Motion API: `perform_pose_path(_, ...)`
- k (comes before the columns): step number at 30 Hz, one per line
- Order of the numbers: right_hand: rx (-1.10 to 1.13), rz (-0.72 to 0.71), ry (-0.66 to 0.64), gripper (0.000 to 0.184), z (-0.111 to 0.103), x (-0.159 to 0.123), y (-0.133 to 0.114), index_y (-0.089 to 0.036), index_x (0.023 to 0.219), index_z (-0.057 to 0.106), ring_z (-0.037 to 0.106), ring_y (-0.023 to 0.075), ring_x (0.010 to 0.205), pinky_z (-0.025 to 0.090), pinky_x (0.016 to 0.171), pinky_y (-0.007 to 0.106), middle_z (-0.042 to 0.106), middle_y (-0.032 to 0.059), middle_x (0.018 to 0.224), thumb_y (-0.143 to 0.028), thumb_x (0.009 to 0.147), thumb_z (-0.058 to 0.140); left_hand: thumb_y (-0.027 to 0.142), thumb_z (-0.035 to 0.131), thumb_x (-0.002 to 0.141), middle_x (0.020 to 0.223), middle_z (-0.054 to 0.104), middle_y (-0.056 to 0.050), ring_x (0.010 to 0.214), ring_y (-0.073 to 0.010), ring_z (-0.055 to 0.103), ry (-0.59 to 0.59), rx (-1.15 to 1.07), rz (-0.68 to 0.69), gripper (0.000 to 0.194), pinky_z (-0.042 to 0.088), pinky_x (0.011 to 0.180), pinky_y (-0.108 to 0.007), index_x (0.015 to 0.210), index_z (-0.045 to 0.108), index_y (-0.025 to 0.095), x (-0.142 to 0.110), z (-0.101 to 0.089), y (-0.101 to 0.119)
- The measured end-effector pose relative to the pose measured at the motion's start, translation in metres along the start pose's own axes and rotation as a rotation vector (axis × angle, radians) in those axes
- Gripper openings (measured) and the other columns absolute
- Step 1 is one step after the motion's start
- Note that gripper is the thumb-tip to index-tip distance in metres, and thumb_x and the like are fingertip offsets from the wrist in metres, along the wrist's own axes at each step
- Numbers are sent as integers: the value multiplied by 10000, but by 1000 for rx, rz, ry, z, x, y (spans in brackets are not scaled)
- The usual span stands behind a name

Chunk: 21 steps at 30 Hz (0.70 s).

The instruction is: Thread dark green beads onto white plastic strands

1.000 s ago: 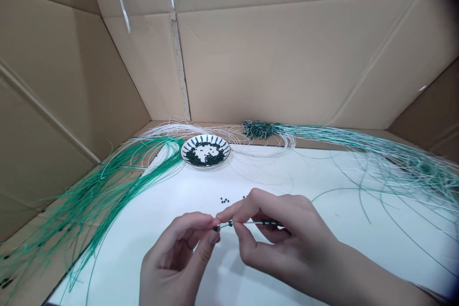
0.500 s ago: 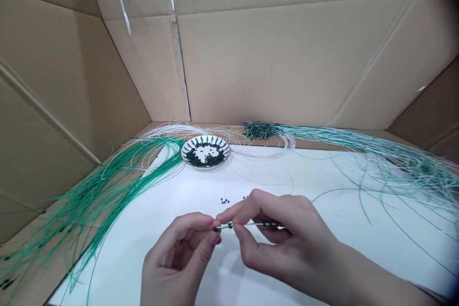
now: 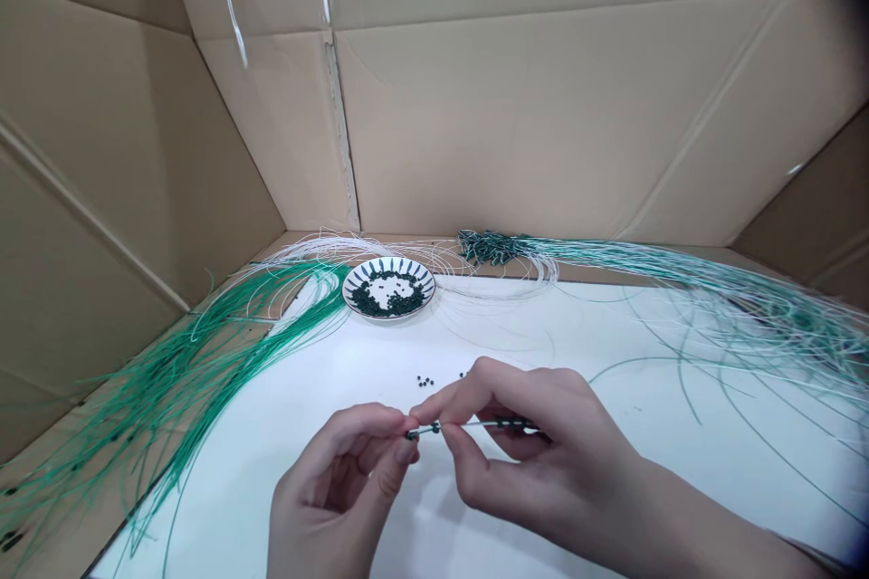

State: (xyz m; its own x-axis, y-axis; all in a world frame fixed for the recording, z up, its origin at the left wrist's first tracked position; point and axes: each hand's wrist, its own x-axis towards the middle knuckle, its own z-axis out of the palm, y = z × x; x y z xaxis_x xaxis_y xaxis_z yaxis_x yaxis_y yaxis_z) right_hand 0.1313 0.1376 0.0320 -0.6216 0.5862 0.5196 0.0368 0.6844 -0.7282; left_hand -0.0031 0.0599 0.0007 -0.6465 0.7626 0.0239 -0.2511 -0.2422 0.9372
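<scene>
My left hand point(image 3: 343, 488) pinches a small dark green bead point(image 3: 411, 435) between thumb and forefinger at the tip of a thin strand point(image 3: 475, 423). My right hand point(image 3: 522, 452) holds that strand in a pinch just to the right, with another bead point(image 3: 435, 426) on it beside the fingertips and several more beads further along under the fingers. Both hands hover low over the white sheet point(image 3: 611, 344). A few loose beads point(image 3: 424, 379) lie on the sheet just beyond my fingers.
A small patterned dish point(image 3: 389, 287) of dark green beads stands at the back centre. Green strands point(image 3: 169, 380) fan out on the left, green and white beaded strands point(image 3: 747, 308) on the right. Cardboard walls point(image 3: 543, 109) close in the back and sides.
</scene>
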Motion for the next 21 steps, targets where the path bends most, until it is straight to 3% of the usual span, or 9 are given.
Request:
perform_pose_path(11,-10,14,-14,126,-1,-1,-1,-177,842,654,487,64,496,305,382,190,796,14,811,-58,815,623,475,975,499,645,762,36,613,-101,710,11,38,9,315,556,620,-81,664,806,266,0,-1,1)
perform_pose_path(17,-23,39,-12,106,-1,1,-3,-172,827,660,558,76,527,301,376,180,799,37,805,-72,806,628,466,978,500,649,765,38,605,-92,708,13,24,7,311,551,612,-72,664,806,265,1,-2,0)
perform_pose_path(21,-34,47,-19,120,-2,0,-5,-174,837,664,588,80,541,311,381,172,803,42,817,-67,803,623,449,967,544,658,778,32,615,-99,725,-57,41,20,271,560,612,-73,684,813,276,4,-5,-2)
